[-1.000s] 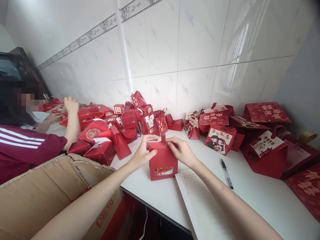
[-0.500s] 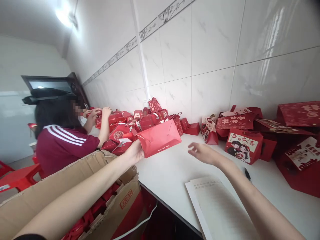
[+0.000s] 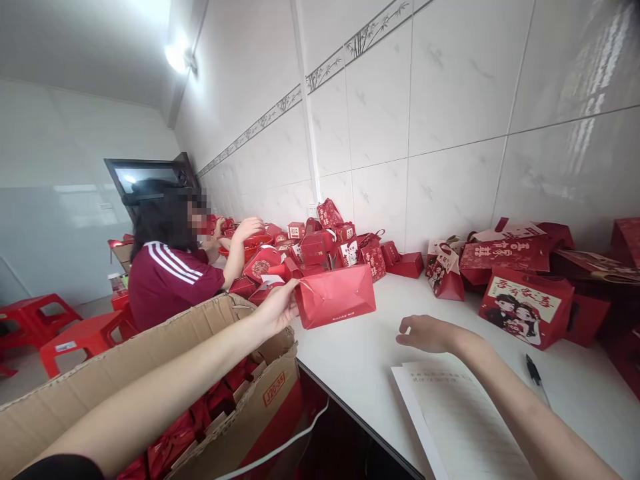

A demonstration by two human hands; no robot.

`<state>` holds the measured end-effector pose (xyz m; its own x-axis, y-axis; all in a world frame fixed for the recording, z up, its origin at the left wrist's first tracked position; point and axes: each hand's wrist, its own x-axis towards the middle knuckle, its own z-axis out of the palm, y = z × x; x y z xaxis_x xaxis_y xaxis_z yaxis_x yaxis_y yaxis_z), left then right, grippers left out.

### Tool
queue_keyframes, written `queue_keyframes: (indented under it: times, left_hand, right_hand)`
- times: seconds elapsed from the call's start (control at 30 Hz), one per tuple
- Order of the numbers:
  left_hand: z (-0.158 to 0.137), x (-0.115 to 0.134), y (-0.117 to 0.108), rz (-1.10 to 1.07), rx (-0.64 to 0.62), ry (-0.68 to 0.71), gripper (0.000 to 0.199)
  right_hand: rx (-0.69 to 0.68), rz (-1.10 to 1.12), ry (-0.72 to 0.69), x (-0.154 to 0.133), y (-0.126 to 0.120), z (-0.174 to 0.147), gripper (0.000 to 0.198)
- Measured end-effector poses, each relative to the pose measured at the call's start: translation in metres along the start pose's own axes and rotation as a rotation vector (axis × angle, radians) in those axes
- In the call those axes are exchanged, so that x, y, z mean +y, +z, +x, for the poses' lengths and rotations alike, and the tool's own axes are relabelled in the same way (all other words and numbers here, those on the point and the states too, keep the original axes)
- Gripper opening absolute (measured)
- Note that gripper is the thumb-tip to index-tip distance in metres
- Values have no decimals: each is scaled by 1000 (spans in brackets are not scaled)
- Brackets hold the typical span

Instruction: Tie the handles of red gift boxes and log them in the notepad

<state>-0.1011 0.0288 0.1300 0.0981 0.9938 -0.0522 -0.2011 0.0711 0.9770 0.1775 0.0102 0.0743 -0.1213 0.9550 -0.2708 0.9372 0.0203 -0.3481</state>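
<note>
My left hand [image 3: 281, 308] is closed on the left end of a red paper gift box [image 3: 337, 297]. The box's creased, folded face is turned towards me, with small pale print along its lower edge. Above the white table, my right hand [image 3: 425, 333] is held apart from the box, holding nothing, its fingers loosely bent with a gap by the thumb. Below that hand lies an open notebook [image 3: 457, 413] with handwritten lines at the top of its page. A black pen [image 3: 533, 369] rests on the table to the right of the notebook.
A cardboard carton [image 3: 255, 407] with red boxes inside stands left of the white table [image 3: 360, 400]. Several red gift boxes [image 3: 313, 250] are heaped at the back; a box with a cartoon couple [image 3: 520, 310] sits right. A co-worker [image 3: 173, 277] sits at left near red stools [image 3: 85, 337].
The view has swung left, so most things appear further right. My left hand still holds the gift box, now held more level. My right hand stays empty over the table.
</note>
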Motion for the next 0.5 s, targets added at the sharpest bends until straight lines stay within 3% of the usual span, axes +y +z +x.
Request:
queue_keyframes:
  times: [0.3, 0.4, 0.5]
  left_hand:
    - [-10, 4, -14, 49, 120, -10, 4]
    - [-18, 5, -39, 55, 164, 20, 10]
    - [-33, 7, -87, 168, 232, 92, 16]
  right_hand:
    - [-63, -42, 30, 2, 14, 10, 33]
    - [-73, -59, 12, 5, 25, 18, 31]
    - [-34, -88, -17, 17, 43, 30, 37]
